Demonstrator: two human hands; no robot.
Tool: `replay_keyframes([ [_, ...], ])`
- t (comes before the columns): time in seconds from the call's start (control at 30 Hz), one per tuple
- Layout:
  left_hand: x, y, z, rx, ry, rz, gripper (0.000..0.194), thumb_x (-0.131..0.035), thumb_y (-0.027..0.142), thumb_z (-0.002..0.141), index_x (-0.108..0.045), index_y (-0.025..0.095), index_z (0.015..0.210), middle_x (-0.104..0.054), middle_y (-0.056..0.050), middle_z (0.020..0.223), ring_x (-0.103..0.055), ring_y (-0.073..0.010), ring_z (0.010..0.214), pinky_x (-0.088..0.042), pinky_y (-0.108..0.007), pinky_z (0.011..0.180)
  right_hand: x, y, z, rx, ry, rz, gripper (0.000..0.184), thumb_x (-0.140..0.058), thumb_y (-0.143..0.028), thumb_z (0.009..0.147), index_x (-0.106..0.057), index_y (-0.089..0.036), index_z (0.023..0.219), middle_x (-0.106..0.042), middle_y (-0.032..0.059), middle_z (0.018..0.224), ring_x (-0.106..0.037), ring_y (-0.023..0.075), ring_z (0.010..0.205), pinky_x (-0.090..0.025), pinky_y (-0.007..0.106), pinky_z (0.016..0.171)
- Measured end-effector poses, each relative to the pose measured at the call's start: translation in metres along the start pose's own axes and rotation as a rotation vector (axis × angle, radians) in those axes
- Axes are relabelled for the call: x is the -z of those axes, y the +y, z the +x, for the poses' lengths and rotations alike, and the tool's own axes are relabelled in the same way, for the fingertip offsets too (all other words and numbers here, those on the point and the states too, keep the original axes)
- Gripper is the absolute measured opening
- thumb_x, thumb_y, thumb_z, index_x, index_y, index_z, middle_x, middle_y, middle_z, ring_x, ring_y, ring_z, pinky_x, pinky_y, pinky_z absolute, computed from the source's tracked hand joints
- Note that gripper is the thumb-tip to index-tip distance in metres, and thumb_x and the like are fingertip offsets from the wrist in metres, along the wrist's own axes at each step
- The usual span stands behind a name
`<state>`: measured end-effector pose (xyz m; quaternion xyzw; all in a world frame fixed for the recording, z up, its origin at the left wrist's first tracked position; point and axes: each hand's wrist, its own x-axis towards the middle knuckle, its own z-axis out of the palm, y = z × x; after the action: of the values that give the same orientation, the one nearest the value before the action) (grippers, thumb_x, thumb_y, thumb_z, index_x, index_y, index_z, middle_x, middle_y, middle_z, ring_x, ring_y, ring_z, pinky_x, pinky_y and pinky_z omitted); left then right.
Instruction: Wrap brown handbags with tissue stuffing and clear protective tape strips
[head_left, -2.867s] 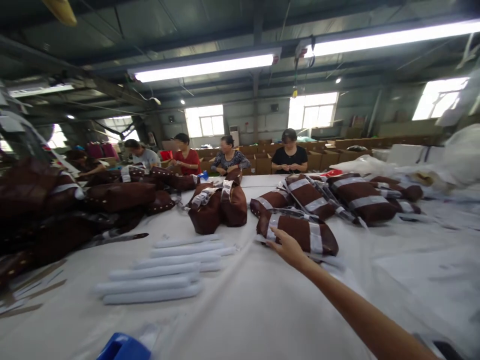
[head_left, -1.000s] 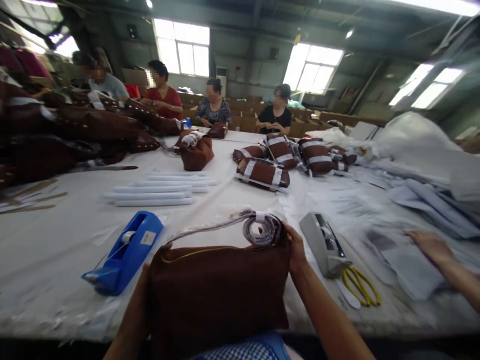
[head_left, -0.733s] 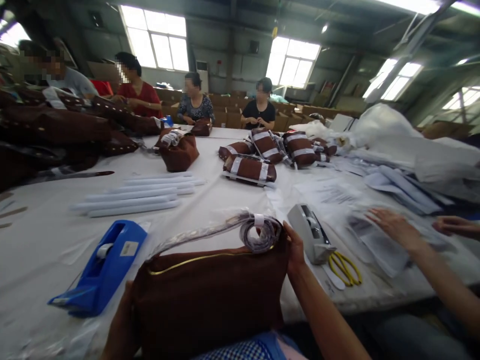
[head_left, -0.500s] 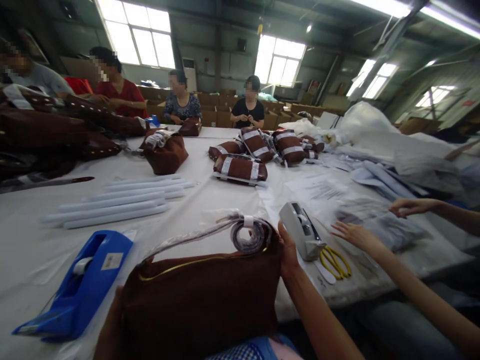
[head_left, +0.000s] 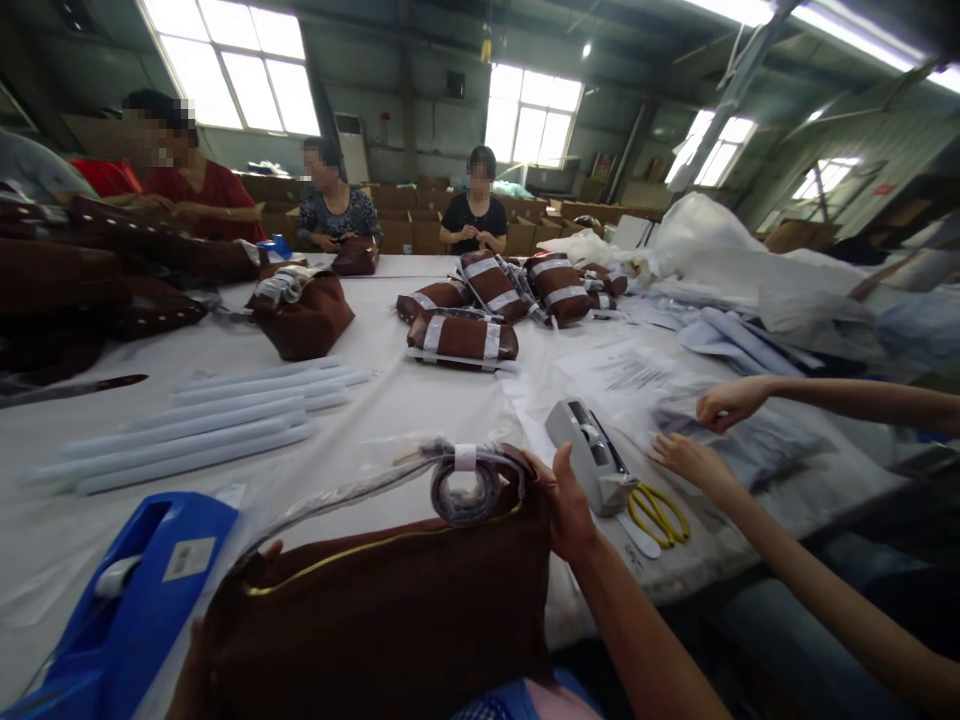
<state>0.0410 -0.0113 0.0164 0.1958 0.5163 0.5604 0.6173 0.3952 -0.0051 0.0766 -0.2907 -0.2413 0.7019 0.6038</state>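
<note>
Between my two hands is a dark brown handbag (head_left: pixel 390 610) with a gold zip along its top. Its strap (head_left: pixel 463 488), wrapped in clear plastic, is coiled on the right and bound by a white band. My right hand (head_left: pixel 568 505) grips the bag's right end, thumb raised and the other fingers partly behind it. My left hand (head_left: pixel 189 665) holds the left end, mostly hidden by the bag, with a fingertip showing over the top edge. A blue tape dispenser (head_left: pixel 139 600) stands left of the bag. Just right of my right hand is a grey tape dispenser (head_left: pixel 589 455).
Yellow-handled scissors (head_left: pixel 658 515) lie by the grey dispenser. A co-worker's hands (head_left: pixel 712 430) handle plastic bags at right. White rolls (head_left: pixel 217 425) lie left; wrapped brown bags (head_left: pixel 465 338) lie ahead. Several people sit across the white table (head_left: pixel 360 400). More bags (head_left: pixel 67 270) are piled left.
The view has swung slightly right, so most things sit further left. My hands still hold the handbag. The co-worker's far hand has moved left, closer to their other hand.
</note>
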Motion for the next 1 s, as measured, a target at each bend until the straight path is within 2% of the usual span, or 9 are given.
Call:
replay_keyframes([
  [0.07, 0.001, 0.0, 0.001, -0.006, -0.004, 0.014, 0.071, -0.065, 0.063, 0.078, -0.051, 0.033, 0.14, -0.054, 0.004, 0.146, -0.034, -0.0308, 0.145, -0.025, -0.047, 0.123, -0.001, -0.001, -0.001, -0.001, 0.008, -0.018, 0.072, -0.047, -0.079, 0.085, -0.066, -0.021, 0.123, -0.073, 0.0076, 0.113, -0.069, 0.0251, 0.101, -0.052, 0.039, 0.093],
  [0.17, -0.002, -0.002, 0.001, 0.007, -0.003, 0.004, 0.072, -0.067, 0.063, 0.076, -0.052, 0.032, 0.14, -0.059, 0.002, 0.141, -0.04, -0.0321, 0.142, -0.031, -0.047, 0.12, -0.001, 0.002, -0.001, 0.008, 0.033, -0.025, 0.063, -0.053, -0.072, 0.088, -0.067, -0.02, 0.121, -0.073, 0.0077, 0.115, -0.066, 0.0243, 0.108, -0.051, 0.036, 0.094],
  [0.4, -0.006, -0.012, -0.003, 0.126, 0.006, -0.064, 0.065, -0.062, 0.066, 0.08, -0.059, 0.031, 0.135, -0.069, 0.002, 0.128, -0.04, -0.0282, 0.142, -0.026, -0.038, 0.122, 0.007, 0.01, -0.003, -0.063, 0.172, 0.123, 0.032, -0.062, -0.046, 0.093, -0.073, -0.016, 0.097, -0.077, 0.0043, 0.088, -0.072, 0.0192, 0.081, -0.057, 0.03, 0.078],
  [0.5, -0.005, -0.013, -0.003, 0.211, -0.006, -0.119, 0.067, -0.063, 0.068, 0.078, -0.058, 0.034, 0.136, -0.068, 0.002, 0.128, -0.04, -0.0295, 0.142, -0.029, -0.042, 0.121, 0.007, 0.008, -0.006, -0.127, 0.183, 0.151, 0.029, -0.064, -0.041, 0.092, -0.074, -0.015, 0.083, -0.076, 0.0036, 0.08, -0.071, 0.017, 0.07, -0.058, 0.027, 0.071],
  [0.67, 0.0, -0.008, -0.01, 0.259, -0.032, -0.164, 0.072, -0.061, 0.07, 0.079, -0.062, 0.023, 0.133, -0.069, -0.008, 0.127, -0.043, -0.0342, 0.139, -0.033, -0.047, 0.118, 0.003, 0.003, -0.017, -0.019, 0.343, 0.085, 0.014, -0.073, -0.029, 0.08, -0.077, -0.018, 0.088, -0.078, 0.0023, 0.086, -0.073, 0.0182, 0.079, -0.06, 0.026, 0.077],
  [0.73, 0.005, -0.006, -0.014, 0.204, -0.058, -0.137, 0.074, -0.063, 0.071, 0.077, -0.063, 0.02, 0.13, -0.067, -0.012, 0.129, -0.043, -0.0358, 0.139, -0.033, -0.048, 0.118, 0.007, 0.002, -0.022, 0.074, 0.437, 0.052, 0.016, -0.074, -0.024, 0.074, -0.077, -0.02, 0.089, -0.078, 0.0017, 0.092, -0.074, 0.019, 0.086, -0.061, 0.025, 0.079],
  [0.83, 0.016, -0.004, -0.019, -0.016, -0.109, -0.023, 0.081, -0.068, 0.073, 0.071, -0.062, 0.021, 0.132, -0.062, -0.011, 0.137, -0.039, -0.036, 0.142, -0.029, -0.046, 0.12, 0.017, 0.001, -0.027, 0.136, 0.525, 0.023, 0.018, -0.072, -0.024, 0.07, -0.077, -0.022, 0.087, -0.078, 0.0032, 0.096, -0.074, 0.0211, 0.088, -0.063, 0.027, 0.075],
  [0.93, 0.021, -0.004, -0.023, -0.216, -0.182, 0.128, 0.083, -0.076, 0.066, 0.068, -0.059, 0.022, 0.136, -0.053, -0.011, 0.146, -0.034, -0.0356, 0.145, -0.026, -0.042, 0.121, 0.023, 0.001, -0.029, 0.12, 0.565, 0.011, 0.014, -0.071, -0.025, 0.069, -0.077, -0.024, 0.082, -0.079, 0.0042, 0.09, -0.075, 0.0209, 0.075, -0.064, 0.03, 0.074],
  [1.0, 0.016, -0.003, -0.023, -0.268, -0.193, 0.168, 0.079, -0.078, 0.059, 0.071, -0.057, 0.022, 0.137, -0.051, -0.011, 0.148, -0.033, -0.0351, 0.145, -0.026, -0.041, 0.121, 0.023, 0.001, -0.028, 0.133, 0.562, -0.004, 0.011, -0.072, -0.025, 0.068, -0.076, -0.025, 0.078, -0.078, 0.0032, 0.083, -0.074, 0.0205, 0.067, -0.063, 0.034, 0.081],
])
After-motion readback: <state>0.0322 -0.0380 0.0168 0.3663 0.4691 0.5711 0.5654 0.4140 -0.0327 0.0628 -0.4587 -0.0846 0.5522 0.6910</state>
